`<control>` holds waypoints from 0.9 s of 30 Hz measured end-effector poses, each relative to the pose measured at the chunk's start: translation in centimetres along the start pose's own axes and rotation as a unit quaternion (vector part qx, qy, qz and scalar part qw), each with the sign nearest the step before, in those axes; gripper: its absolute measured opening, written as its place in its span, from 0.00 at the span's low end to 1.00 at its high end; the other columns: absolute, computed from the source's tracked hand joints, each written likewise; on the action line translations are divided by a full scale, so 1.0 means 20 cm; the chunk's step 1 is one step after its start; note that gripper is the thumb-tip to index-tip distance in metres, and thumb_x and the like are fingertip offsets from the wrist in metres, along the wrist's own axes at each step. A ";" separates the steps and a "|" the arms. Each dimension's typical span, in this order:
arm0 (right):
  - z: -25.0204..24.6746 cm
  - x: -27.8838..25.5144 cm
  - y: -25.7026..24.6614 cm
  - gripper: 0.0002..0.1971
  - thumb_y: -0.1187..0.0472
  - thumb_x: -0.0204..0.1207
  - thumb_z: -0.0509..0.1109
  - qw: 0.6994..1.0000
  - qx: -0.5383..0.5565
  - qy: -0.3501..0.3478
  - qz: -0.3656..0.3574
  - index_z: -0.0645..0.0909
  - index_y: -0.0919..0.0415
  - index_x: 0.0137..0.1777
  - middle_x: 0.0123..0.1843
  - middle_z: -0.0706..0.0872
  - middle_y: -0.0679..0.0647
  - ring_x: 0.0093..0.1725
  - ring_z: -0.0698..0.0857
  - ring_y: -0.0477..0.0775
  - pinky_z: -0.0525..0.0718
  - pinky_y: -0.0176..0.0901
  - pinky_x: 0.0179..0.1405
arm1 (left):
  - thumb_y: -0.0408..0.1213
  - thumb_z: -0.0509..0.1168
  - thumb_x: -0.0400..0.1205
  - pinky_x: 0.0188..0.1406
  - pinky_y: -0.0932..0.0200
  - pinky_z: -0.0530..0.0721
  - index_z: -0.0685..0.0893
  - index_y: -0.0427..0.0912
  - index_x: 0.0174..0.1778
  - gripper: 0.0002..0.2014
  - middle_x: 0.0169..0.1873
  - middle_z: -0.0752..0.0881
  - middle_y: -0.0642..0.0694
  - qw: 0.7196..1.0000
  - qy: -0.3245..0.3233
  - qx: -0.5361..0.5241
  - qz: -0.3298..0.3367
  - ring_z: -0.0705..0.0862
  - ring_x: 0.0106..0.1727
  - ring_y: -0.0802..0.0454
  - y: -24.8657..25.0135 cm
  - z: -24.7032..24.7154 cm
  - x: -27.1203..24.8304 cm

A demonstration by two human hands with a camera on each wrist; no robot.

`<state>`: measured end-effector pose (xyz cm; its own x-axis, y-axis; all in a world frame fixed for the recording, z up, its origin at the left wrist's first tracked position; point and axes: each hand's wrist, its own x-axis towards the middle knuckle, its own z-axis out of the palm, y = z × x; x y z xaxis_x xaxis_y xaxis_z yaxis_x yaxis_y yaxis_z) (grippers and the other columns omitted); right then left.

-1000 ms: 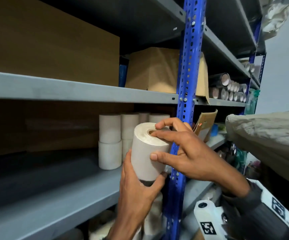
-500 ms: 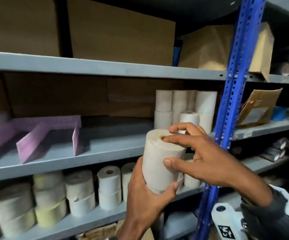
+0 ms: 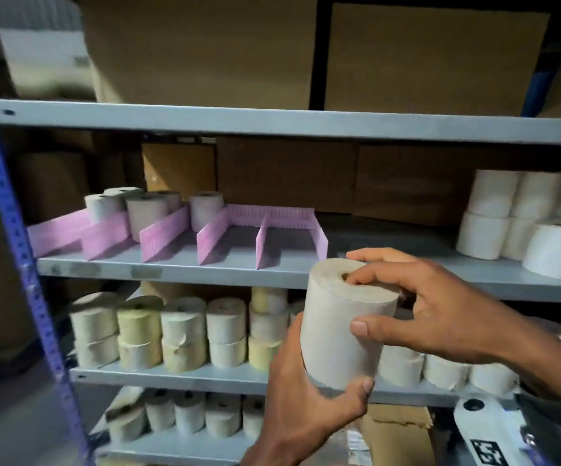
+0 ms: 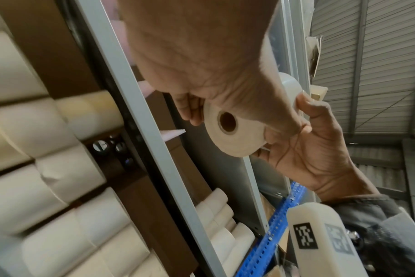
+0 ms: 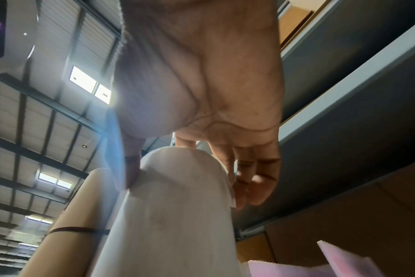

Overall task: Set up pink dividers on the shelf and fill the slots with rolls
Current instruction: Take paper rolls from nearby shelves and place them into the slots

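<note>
Both hands hold one upright white paper roll in front of the middle shelf, just right of the pink dividers. My left hand grips its base, thumb across the front. My right hand pinches the top, fingers over the core hole and thumb on the side. Several rolls stand at the back of the left slots. In the left wrist view, the left hand and the right hand wrap the roll. Seen from the right wrist, the roll sits under the right hand, near a pink divider.
Stacked white rolls fill the right end of the middle shelf. Rows of rolls line the two lower shelves. Cardboard boxes sit on the shelf above. A blue perforated upright bounds the bay at the left.
The view has swung left from the blue upright to the pink dividers. Both hands have carried the roll leftward along the shelf, keeping the same grip.
</note>
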<state>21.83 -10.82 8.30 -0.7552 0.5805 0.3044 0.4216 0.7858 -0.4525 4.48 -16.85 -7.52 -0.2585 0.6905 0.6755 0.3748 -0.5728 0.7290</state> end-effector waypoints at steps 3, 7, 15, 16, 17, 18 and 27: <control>0.17 0.15 -0.17 0.33 0.22 0.57 0.72 1.000 0.001 -0.016 -0.018 0.83 0.32 0.63 0.72 0.75 0.26 0.70 0.76 0.32 0.83 0.45 0.67 | 0.48 0.83 0.68 0.52 0.67 0.87 0.73 0.58 0.81 0.44 0.67 0.87 0.58 1.000 0.012 0.018 0.000 0.88 0.65 0.56 -0.04 -0.28 -0.04; 0.41 0.36 -0.39 0.33 0.23 0.58 0.72 0.999 0.013 -0.028 -0.034 0.82 0.32 0.64 0.70 0.75 0.23 0.71 0.72 0.26 0.79 0.42 0.72 | 0.46 0.83 0.68 0.50 0.64 0.89 0.73 0.57 0.81 0.43 0.67 0.87 0.57 0.999 0.028 0.039 -0.006 0.89 0.63 0.54 -0.12 -0.66 -0.08; 0.73 0.65 -0.63 0.29 0.23 0.63 0.71 0.997 -0.032 -0.055 -0.045 0.79 0.25 0.65 0.76 0.69 0.26 0.77 0.60 0.29 0.72 0.51 0.76 | 0.51 0.82 0.66 0.50 0.54 0.91 0.72 0.59 0.81 0.46 0.66 0.87 0.56 0.996 0.050 0.063 -0.033 0.89 0.63 0.51 -0.29 -1.12 -0.15; 0.75 0.69 -0.65 0.28 0.23 0.64 0.70 0.996 -0.033 -0.059 -0.050 0.78 0.23 0.65 0.76 0.68 0.25 0.77 0.60 0.28 0.72 0.50 0.75 | 0.51 0.82 0.66 0.51 0.51 0.91 0.72 0.59 0.81 0.46 0.67 0.87 0.55 0.996 0.055 0.061 -0.030 0.89 0.64 0.50 -0.30 -1.15 -0.14; 0.76 0.71 -0.66 0.28 0.23 0.64 0.70 0.996 -0.035 -0.062 -0.055 0.77 0.23 0.66 0.77 0.68 0.25 0.76 0.60 0.28 0.72 0.49 0.75 | 0.50 0.81 0.66 0.52 0.51 0.91 0.72 0.59 0.81 0.45 0.67 0.87 0.54 0.996 0.061 0.062 -0.027 0.89 0.64 0.50 -0.31 -1.17 -0.12; 0.77 0.74 -0.67 0.29 0.23 0.64 0.70 0.995 -0.038 -0.060 -0.064 0.76 0.23 0.67 0.77 0.68 0.25 0.76 0.60 0.28 0.72 0.48 0.74 | 0.50 0.81 0.66 0.52 0.53 0.91 0.72 0.59 0.81 0.45 0.67 0.87 0.55 0.995 0.068 0.065 -0.022 0.88 0.64 0.50 -0.31 -1.19 -0.10; 0.81 1.05 -0.66 0.32 0.27 0.66 0.72 0.992 -0.055 -0.006 -0.114 0.81 0.36 0.70 0.82 0.70 0.38 0.81 0.65 0.40 0.69 0.60 0.78 | 0.56 0.76 0.71 0.69 0.55 0.82 0.68 0.45 0.85 0.46 0.77 0.79 0.47 0.978 0.163 0.132 0.007 0.82 0.74 0.49 -0.41 -1.25 0.10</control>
<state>-7.75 -12.37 7.13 -0.8434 0.3822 0.3777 0.2903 0.9156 -0.2784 -21.44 -21.85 -9.30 -0.5060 0.4809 0.7160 0.5854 -0.4182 0.6946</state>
